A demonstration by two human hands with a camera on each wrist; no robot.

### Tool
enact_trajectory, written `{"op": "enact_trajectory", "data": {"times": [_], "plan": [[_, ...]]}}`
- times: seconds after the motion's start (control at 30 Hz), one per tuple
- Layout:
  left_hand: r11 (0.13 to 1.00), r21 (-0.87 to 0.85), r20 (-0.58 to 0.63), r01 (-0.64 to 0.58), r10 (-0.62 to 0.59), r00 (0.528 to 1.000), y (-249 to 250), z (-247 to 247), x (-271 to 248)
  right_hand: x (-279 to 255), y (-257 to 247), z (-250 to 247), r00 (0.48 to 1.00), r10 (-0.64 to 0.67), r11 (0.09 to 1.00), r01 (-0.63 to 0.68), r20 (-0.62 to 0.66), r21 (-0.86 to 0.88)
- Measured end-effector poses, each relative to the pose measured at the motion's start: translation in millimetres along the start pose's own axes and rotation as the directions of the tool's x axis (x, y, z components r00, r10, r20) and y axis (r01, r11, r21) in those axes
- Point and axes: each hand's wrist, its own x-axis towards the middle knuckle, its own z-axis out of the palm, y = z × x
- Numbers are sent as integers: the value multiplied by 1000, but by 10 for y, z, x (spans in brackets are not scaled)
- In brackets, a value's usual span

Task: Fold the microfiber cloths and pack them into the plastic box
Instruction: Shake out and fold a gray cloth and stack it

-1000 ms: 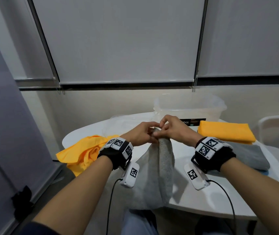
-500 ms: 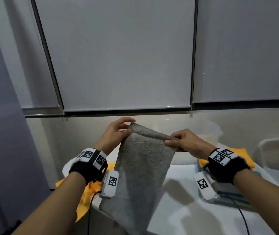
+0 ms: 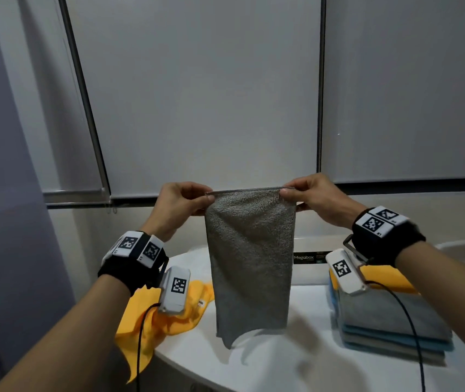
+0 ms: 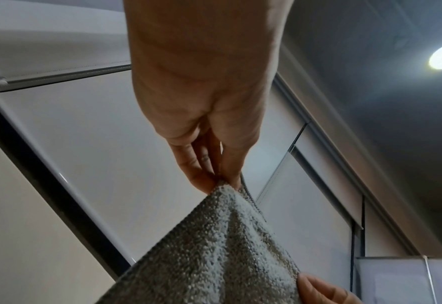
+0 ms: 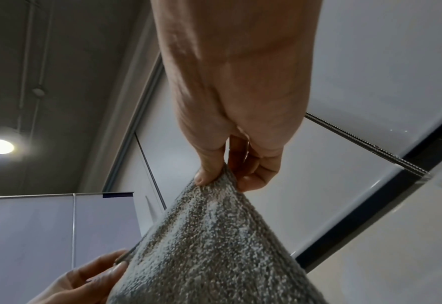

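Pale roller blinds [image 3: 197,89] fill the wall behind a white table [image 3: 296,360], and above that table a grey microfiber cloth [image 3: 249,267] hangs in the air, stretched flat along its top hem. The left hand [image 3: 179,206] pinches the cloth's upper left corner; in the left wrist view the thumb and fingertips [image 4: 202,181] are pressed together on the corner. The right hand [image 3: 314,198] pinches the upper right corner in the same manner, the thumb on the near face and the fingers [image 5: 253,179] curled behind the hem. The hem runs level and taut between the two hands. Below it the cloth drops in a long, narrow panel, its lower end uneven, with one corner hanging lower on the left above the middle of the table; whether that corner touches the tabletop cannot be told.

Behind the hanging cloth, toward the table's far edge, stands the clear plastic box [image 3: 307,267], largely hidden by the cloth, with a dark label reading "Megabox" on its near wall. At the table's right side lies a stack of folded cloths [image 3: 392,326], grey and blue layers with an orange one [image 3: 387,280] on top. At the left edge a loose orange cloth [image 3: 146,329] lies crumpled and spills over the rim. Both wrists carry black straps with white marker blocks and cabled camera units.
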Motion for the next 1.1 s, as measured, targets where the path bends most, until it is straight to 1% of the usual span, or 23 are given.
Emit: {"op": "enact_trajectory", "data": {"times": [0.07,0.17,0.27,0.37,0.4,0.47,0.57,0.6,0.67,0.77,0.83,0.9,0.97,1.03,1.07,1.1], "plan": [[1000,-2,26,-12,12,1000,45,-2,-17,-19,-81,-48,1000,-9,999,8,-4,-43],[997,33,21,-66,66,998,187,-19,-51,-58,-283,-148,1000,-18,999,18,-14,-33],[995,16,6,-96,96,995,352,-63,-69,-86,-533,-250,997,-74,994,76,27,-74],[995,-21,-12,-97,96,995,393,-90,-47,-55,-667,-306,991,-130,986,132,30,-103],[996,-13,-10,-89,89,996,358,-83,-37,-42,-648,-309,992,-127,986,129,25,-108],[997,43,13,-72,71,997,208,-43,-34,-31,-497,-276,997,-79,988,82,25,-129],[990,142,27,12,-16,1000,-161,49,-25,-43,-102,-164,999,25,980,-16,48,-196],[984,171,23,41,-46,999,-261,73,-22,-50,5,-127,997,54,976,-43,49,-212],[979,190,-1,72,-73,997,-346,103,22,-31,100,-84,997,72,974,-64,29,-219],[988,154,-39,31,-25,999,-203,105,124,41,-37,-106,999,33,984,-37,-25,-172],[997,71,-37,-22,24,999,-42,69,167,62,-190,-141,999,10,996,-13,-40,-88],[998,-17,7,-56,56,998,69,31,121,25,-272,-170,1000,-7,1000,6,-20,-28],[998,-50,84,-47,51,995,54,14,-26,-94,-231,-146,999,13,1000,-13,32,-3],[998,-59,178,31,-20,984,-104,21,-259,-275,-57,-86,994,61,998,-59,94,-26],[995,-53,239,86,-71,968,-244,20,-399,-386,70,-48,987,95,995,-91,130,-37],[989,-35,317,141,-123,940,-381,24,-552,-500,224,-14,975,138,990,-134,172,-35]]}}
